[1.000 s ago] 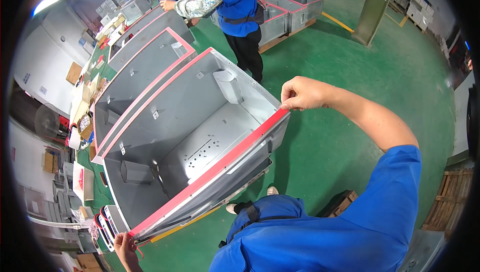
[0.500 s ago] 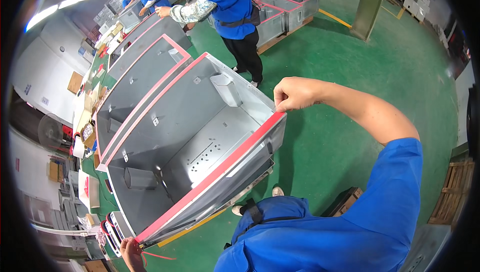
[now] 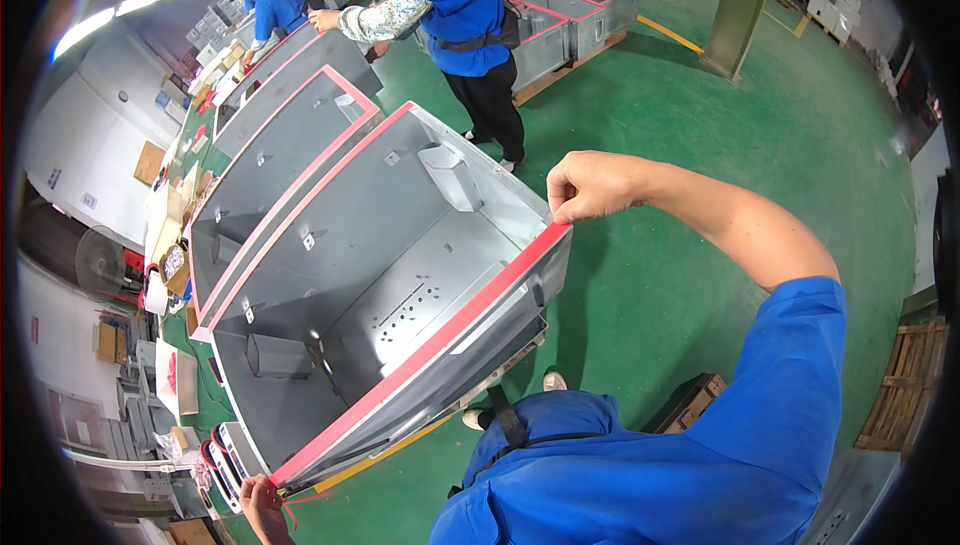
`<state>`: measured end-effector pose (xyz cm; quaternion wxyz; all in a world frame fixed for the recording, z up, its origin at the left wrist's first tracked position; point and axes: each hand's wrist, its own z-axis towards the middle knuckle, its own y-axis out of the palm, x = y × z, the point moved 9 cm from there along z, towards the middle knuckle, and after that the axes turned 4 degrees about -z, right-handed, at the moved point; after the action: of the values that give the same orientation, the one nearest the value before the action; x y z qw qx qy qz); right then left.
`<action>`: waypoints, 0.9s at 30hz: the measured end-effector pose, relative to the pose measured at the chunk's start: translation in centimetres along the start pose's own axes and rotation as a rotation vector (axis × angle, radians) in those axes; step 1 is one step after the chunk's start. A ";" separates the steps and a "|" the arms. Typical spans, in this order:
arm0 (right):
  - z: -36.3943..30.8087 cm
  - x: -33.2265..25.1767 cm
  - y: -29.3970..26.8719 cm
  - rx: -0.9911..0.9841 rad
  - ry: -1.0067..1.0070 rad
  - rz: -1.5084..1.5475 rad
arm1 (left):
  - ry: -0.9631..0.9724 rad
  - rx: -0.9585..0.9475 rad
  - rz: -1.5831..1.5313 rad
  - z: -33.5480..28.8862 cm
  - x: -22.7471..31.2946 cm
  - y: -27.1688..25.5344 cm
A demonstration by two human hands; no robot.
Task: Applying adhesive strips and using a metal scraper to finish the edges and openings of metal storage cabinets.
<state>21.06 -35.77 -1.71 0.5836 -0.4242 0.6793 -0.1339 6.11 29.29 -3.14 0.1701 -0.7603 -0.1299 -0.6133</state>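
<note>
Stretching a red strip (image 3: 490, 295) along the near rim of an open metal box (image 3: 340, 195), mid-frame, seems the step in hand. The right hand (image 3: 595, 188) pinches its right end, fingers closed; the left hand (image 3: 262, 507), lower left, pinches the other. Pressing down would call for even tension. The left fingertips are hard to make out; whether the strip sticks is unclear.

One pillar (image 3: 742, 15), one fan (image 3: 100, 263) and, the distance being blurred, at least two co-workers (image 3: 460, 5), eight grey boxes (image 3: 355, 195).
</note>
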 end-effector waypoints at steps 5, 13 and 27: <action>-0.4 -0.7 -0.1 -0.020 0.052 0.002 | 0.015 -0.011 -0.001 0.0 0.1 0.1; -0.3 -0.6 -0.2 0.003 0.022 0.010 | 0.024 0.006 -0.019 -0.2 0.3 0.3; 0.0 -0.3 -0.2 -0.002 0.014 0.002 | 0.032 -0.033 -0.046 0.0 0.0 0.0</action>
<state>21.12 -35.73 -1.38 0.5788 -0.4229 0.6839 -0.1356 6.08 29.26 -3.15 0.1456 -0.7499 -0.1342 -0.6312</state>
